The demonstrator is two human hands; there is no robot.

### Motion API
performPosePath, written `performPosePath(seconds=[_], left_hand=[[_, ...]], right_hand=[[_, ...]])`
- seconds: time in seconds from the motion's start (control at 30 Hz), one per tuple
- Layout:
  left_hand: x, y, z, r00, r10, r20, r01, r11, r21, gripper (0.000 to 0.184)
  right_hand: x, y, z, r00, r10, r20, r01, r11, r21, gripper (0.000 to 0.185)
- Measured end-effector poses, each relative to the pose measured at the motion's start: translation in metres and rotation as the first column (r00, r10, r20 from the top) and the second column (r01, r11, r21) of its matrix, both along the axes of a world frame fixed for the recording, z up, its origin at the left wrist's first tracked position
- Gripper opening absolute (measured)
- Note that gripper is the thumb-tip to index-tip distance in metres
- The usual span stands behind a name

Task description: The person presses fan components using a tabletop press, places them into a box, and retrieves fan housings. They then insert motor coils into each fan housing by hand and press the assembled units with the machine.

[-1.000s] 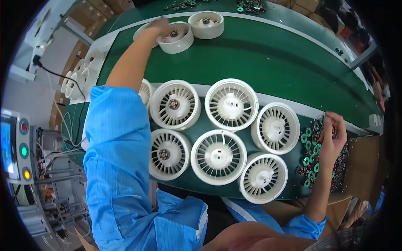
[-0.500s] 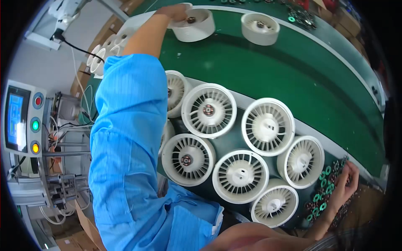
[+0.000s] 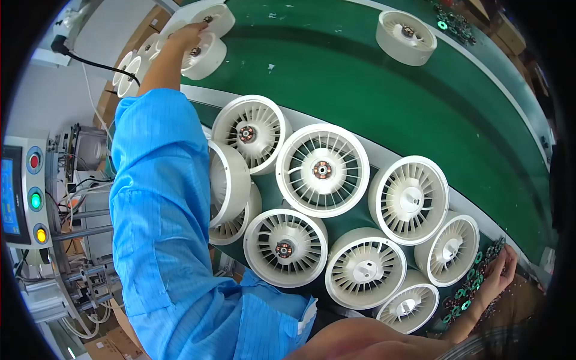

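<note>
The near housing point(image 3: 210, 60), a white drum on the bench point(image 3: 312, 78), lies just to the right of the left hand point(image 3: 189, 37) and slightly nearer the body. Being round, it has no long axis; its finned face and dark core are directed upward. The far housing point(image 3: 224, 21) lies to the right of and beyond the fingertips of the same hand. The left hand is the nearer of the two; the right hand point(image 3: 503, 273) is well apart.

The left hand extends over the adjoining rims. Its finger opening, and whether it grips either drum, cannot be determined.

A lone housing point(image 3: 403, 47) stands well to the right of the left hand. A row of housings point(image 3: 129, 75) lies to its left. A cluster of housings point(image 3: 363, 270) occupies the space between the two hands; at least three carry a dark core.

The right hand is at the pile of small parts point(image 3: 465, 294), thumb and fingers nearly together; whether a part is held cannot be determined.

Relative to the preceding frame, the gap between the lone housing and the pair beside the left hand is wider. The right hand remains at the pile.
</note>
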State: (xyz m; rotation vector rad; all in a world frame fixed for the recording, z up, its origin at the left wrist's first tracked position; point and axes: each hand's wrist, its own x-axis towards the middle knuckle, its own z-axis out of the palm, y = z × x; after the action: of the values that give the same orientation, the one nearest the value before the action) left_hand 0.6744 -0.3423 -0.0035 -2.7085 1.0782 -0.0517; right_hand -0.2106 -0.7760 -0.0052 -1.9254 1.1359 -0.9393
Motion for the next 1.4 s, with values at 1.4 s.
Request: performPosePath(seconds=[1.4], left_hand=[[-0.202, -0.047, 0.028, 0.898, -0.437, -0.043, 0.422, 0.886, -0.192, 0.041]], right_hand=[[0.032, 0.048, 0.049, 0.916, 0.226, 0.330, -0.236, 0.972, -0.010, 0.040]])
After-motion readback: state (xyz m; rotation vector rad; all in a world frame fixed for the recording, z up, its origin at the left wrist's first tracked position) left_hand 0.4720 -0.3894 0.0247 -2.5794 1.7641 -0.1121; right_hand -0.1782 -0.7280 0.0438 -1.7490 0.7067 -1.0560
